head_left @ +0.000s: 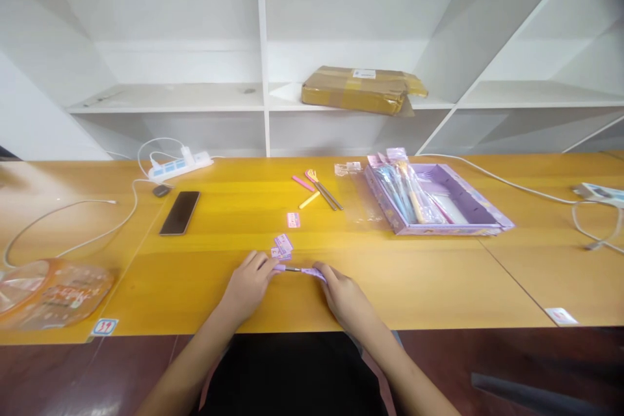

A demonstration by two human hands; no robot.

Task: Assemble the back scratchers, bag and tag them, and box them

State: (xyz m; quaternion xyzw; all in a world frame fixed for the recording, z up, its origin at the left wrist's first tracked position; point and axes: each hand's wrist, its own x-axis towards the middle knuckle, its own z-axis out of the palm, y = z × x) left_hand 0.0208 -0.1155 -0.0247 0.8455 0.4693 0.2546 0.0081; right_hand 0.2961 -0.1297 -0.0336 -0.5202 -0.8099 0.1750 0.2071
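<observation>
Item 1: a slim lilac pen-like stick with a dark metal middle [298,270], lying crosswise near the front edge of the yellow wooden table [429,286]. I see my left hand [247,286] pinching its left end and my right hand [344,296] pinching its right end, fingers curled closed on it, one hand to each end; I judge this grip steadies the piece between them.

Item 2: small lilac paper tags [283,246], just behind the stick, close to the left fingers.

Item 3: one pink label [293,220], a little farther back.

Item 4: loose pink, yellow and grey sticks [318,190], grouped mid-table.

Item 5: shallow lilac cardboard box [480,211] toward the back right, holding wrapped pens; presumably kept within reach.

Item 6: black phone [180,212], left of centre, flat.

Item 7: white power strip [180,164] at the back edge.

Item 8: brown parcel [361,88] on the white shelf [170,96] behind.

Item 9: clear orange-tinted packet [49,292], front left corner.
</observation>
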